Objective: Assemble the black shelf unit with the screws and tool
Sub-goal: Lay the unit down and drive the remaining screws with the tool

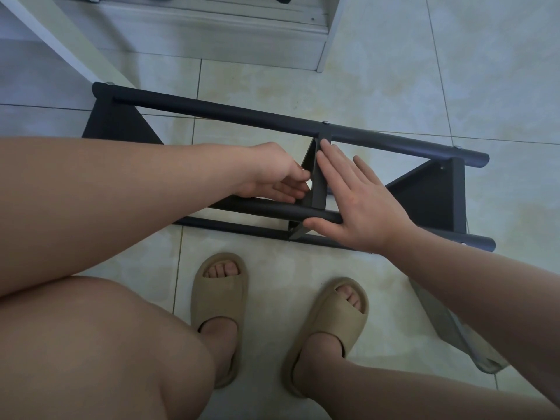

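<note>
- Lying on its side on the tiled floor (394, 71), the black shelf unit (242, 116) sits in the middle of the view, just in front of the person's slippers (218, 298), with its long tubes running from left to right.
- The right hand (360, 207) lies flat against the right face of the middle panel (318, 189). Its fingers are straight and held together, and its thumb touches the end of the short tube (272, 209). It grips nothing; I judge it is bracing the panel so that it cannot tip or slide.
- The left hand (272, 174) reaches into the frame from the other side, with its fingers curled against the left face of the same panel. I cannot tell whether they pinch a screw or only hold the edge of the panel.
- With one hand on each side, the panel stays square to the tubes, probably for lining up a hole.
- One screw head (326, 122) already sits in the far tube, directly above the panel, so this joint seems fixed at the top. The near end looks not yet finished.
- The tool is not in view.
- A clear plastic bag (454, 328) lies near the right edge of the floor, and a white furniture leg (60, 40) stands at the far left corner.
- No brand, label or other writing can be read anywhere.
</note>
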Demonstrator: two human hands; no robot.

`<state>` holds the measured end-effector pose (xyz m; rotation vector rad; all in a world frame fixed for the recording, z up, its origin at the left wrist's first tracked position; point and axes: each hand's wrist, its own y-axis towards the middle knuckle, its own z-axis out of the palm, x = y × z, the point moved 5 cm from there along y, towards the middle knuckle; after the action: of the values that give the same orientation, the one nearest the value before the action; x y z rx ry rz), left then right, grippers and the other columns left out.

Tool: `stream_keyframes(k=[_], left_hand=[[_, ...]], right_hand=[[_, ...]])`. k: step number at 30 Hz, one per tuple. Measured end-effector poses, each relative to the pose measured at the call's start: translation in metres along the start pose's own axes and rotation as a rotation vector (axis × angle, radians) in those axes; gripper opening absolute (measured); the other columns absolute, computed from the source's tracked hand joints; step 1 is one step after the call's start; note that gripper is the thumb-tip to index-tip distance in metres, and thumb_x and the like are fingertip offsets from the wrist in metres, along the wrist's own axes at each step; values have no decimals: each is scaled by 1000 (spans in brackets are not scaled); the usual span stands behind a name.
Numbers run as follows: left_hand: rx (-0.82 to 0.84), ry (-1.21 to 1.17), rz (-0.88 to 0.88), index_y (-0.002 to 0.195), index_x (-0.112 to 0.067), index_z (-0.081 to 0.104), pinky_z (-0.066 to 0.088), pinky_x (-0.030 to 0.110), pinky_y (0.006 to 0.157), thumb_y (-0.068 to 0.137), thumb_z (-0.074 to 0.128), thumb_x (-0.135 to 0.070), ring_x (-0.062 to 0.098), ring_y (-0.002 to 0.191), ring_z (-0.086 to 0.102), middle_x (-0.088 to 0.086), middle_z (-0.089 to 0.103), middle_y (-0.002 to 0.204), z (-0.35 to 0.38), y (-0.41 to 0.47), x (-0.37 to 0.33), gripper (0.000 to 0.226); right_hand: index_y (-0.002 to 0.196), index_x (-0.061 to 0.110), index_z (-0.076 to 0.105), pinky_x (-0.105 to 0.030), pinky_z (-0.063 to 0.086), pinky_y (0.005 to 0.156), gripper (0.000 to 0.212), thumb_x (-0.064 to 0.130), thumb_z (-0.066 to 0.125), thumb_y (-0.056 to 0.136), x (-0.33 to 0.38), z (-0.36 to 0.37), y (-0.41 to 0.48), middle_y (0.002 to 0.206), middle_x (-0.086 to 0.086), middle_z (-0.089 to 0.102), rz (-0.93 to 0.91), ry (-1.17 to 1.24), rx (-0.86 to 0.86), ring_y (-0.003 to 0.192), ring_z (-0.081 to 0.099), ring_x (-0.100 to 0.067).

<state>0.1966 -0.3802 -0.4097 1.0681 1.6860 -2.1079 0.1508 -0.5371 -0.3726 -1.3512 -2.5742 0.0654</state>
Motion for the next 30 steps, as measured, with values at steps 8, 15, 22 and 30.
stream_keyframes(k=[8,15,22,30], left_hand=[[40,43,-21,97,-6,64,60,31,77,100,60,-14,20,87,74,2,76,72,-2,0,2,9],[68,126,19,94,-8,64,58,28,75,101,57,-13,15,79,74,1,76,74,-6,-3,-1,11],[97,218,25,90,-10,66,57,29,85,101,56,-11,13,79,74,0,76,78,-8,-10,-1,15],[127,400,49,90,-12,66,56,28,85,101,57,-11,12,78,72,0,77,82,-9,-15,-4,14]], right_hand=[[161,3,13,-48,12,127,106,78,32,88,1,-1,0,170,-8,0,-3,2,-11,157,2,-20],[161,4,13,-48,13,127,105,78,33,89,0,1,0,170,-8,1,-2,-1,-18,157,3,-20],[161,4,13,-48,13,127,105,78,33,89,0,0,0,170,-7,1,0,-4,-16,157,3,-19],[161,4,14,-47,13,127,105,78,33,89,0,0,0,170,-8,2,-2,4,-19,157,4,-20]])
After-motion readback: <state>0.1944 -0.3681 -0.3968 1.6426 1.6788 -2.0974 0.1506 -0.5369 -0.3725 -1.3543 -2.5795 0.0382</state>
